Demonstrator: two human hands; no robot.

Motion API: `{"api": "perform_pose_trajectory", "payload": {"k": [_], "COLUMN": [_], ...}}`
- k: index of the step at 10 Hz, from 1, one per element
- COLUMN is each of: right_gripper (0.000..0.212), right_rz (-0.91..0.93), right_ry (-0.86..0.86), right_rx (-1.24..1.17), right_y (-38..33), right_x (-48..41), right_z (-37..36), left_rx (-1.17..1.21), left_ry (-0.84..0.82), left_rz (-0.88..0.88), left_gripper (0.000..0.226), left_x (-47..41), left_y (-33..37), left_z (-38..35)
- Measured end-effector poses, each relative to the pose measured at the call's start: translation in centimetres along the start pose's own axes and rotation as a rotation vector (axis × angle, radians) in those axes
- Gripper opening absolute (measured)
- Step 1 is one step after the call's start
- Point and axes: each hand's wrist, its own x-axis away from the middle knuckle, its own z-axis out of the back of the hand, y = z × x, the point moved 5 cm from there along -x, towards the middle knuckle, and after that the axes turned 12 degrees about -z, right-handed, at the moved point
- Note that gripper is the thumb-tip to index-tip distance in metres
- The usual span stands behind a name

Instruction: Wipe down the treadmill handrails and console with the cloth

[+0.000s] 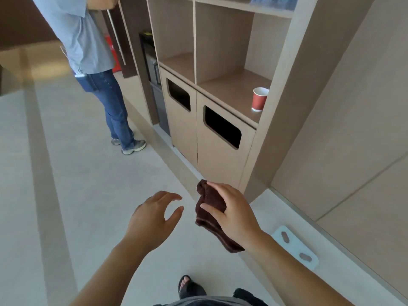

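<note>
At the bottom edge a sandalled foot (186, 284) stands on the pale floor (88, 173), with a dark garment's hem just below it. Both bare forearms reach forward over the floor. The right hand (234, 214) has its grip clamped on a dark brown cloth (210, 208), thumb and fingers pinching the bunched upper part while the loose end hangs down past the wrist. The left hand (154, 217) is held just beside it, not touching the cloth, fingers and thumb spread apart and curved, holding nothing. To the right of the right forearm, a pale blue scale (294, 247) with two oval footmarks lies on the floor against the base of a tan wall panel (353, 151). Ahead stands a tan wooden cabinet (218, 164) whose two lower doors each have a dark rounded slot. On the shelf (234, 93) above the right-hand door, a red paper cup (260, 99) stands upright near the front right corner; the other compartments at that level hold nothing visible. Left of the cabinet, a dark appliance (152, 60) sits in a recess. Farther off, another person (92, 51) in a light blue shirt, jeans and grey trainers stands on the floor facing away. No treadmill shows in this view
</note>
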Motion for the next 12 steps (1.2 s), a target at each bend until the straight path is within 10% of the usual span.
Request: {"api": "perform_pose_trajectory", "payload": {"k": [8, 12], "right_gripper": [0.051, 0.058], "right_rz": [-0.192, -0.475], "right_ry": [0.402, 0.555], "right_rx": [-0.031, 0.116], "right_y": [2.1, 0.9], "right_x": [-52.1, -58.1], "right_z": [9.1, 8.2], "left_rx": [0.044, 0.139], "left_ry": [0.049, -0.172], "left_rz": [-0.311, -0.565], "left_gripper": [0.027, 0.027], "left_x": [-52.8, -63.0], "left_y": [-12.4, -14.9], "left_z": [7.3, 10.5]}}
